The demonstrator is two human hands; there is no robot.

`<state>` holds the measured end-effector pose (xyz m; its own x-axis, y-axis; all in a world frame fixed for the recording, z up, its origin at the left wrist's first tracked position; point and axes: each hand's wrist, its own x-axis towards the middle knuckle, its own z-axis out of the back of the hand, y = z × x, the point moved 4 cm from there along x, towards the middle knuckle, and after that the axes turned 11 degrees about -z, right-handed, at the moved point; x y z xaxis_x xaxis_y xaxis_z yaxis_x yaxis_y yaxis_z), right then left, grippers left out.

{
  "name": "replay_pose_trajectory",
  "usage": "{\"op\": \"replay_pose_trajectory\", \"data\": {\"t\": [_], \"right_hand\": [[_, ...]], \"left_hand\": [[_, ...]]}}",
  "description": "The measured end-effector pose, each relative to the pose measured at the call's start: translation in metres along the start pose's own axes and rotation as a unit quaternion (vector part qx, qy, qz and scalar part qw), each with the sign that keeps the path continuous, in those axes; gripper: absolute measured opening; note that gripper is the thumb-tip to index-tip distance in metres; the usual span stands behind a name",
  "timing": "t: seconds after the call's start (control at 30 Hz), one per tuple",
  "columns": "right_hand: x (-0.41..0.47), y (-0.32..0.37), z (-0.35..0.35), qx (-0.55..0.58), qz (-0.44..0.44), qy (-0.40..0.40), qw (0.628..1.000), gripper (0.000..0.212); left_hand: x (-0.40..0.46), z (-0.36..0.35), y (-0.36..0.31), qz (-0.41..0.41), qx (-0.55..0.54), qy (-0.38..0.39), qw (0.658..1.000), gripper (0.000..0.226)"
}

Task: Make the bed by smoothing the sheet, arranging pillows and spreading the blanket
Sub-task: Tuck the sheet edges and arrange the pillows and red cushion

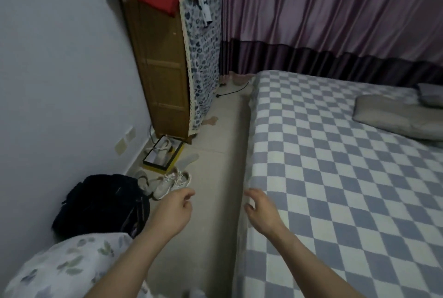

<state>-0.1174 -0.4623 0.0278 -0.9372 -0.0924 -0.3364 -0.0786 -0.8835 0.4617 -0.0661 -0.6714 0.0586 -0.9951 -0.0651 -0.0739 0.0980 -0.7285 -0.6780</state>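
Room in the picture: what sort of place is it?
Most likely a home bedroom: a bed under a checked cover, a grey pillow, long curtains, and shoes on the floor.

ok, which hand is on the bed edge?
The right hand: its fingers curl over the checkered sheet at the mattress edge. The left hand hangs over the floor, touching nothing.

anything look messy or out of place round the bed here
The checkered sheet lies fairly smooth. On the floor, loose sneakers and an open shoe box are scattered beside a black backpack. A grey pillow lies askew.
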Motion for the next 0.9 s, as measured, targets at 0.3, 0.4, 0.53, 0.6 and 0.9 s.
{"op": "replay_pose_trajectory", "data": {"t": [0.3,0.4,0.53,0.6,0.9], "right_hand": [[0.186,0.025,0.023,0.039,-0.047,-0.010,0.998,0.046],[0.247,0.031,0.053,0.044,-0.063,-0.018,0.997,0.046],[0.306,0.038,0.104,0.044,-0.072,-0.056,0.995,0.045],[0.327,0.042,0.125,0.052,-0.078,-0.069,0.993,0.044],[0.467,0.060,0.161,0.065,-0.134,-0.097,0.984,0.042]], "left_hand": [[0.203,0.011,0.021,-0.032,0.031,0.061,0.997,0.033],[0.284,0.017,0.009,-0.051,0.040,0.084,0.994,0.035],[0.373,0.022,-0.017,-0.091,0.038,0.088,0.991,0.036],[0.405,0.024,-0.028,-0.103,0.037,0.098,0.989,0.036],[0.586,0.014,-0.037,-0.133,0.005,0.131,0.982,0.035]]}}
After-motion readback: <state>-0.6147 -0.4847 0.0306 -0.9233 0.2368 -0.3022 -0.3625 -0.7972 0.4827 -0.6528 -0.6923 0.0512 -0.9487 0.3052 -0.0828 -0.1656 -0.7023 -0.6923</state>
